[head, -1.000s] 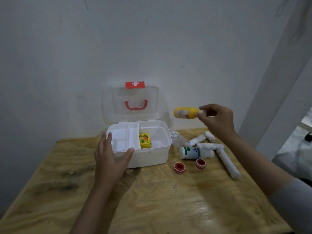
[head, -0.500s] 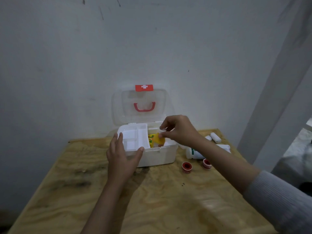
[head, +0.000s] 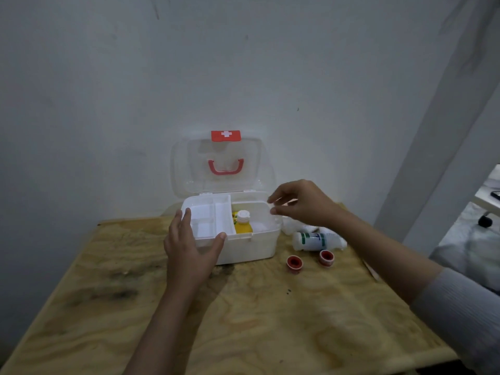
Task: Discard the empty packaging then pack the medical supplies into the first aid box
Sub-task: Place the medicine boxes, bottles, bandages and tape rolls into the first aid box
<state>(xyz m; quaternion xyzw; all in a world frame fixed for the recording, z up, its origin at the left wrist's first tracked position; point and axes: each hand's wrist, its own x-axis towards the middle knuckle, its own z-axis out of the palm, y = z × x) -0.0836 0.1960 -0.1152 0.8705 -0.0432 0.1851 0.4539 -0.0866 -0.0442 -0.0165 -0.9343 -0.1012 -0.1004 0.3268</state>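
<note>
Yellow bottle (head: 242, 224) boxed; white bottle (head: 313, 241), two tape rolls (head: 294, 263) unpacked (left hand (head: 189, 250) bracing first aid box (head: 251, 246), right hand (head: 303, 203) loosely open, empty)

The picture was dim and soft, the wall (head: 108, 104) grey, corners darker; straight lines bowed toward the frame's right edge.

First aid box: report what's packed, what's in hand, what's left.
Packed: a yellow bottle stands upright in the first aid box. In hand: the left hand steadies the box's front; the right hand hovers empty. Left on the table: a white bottle lying down and two red-cored tape rolls.
</note>
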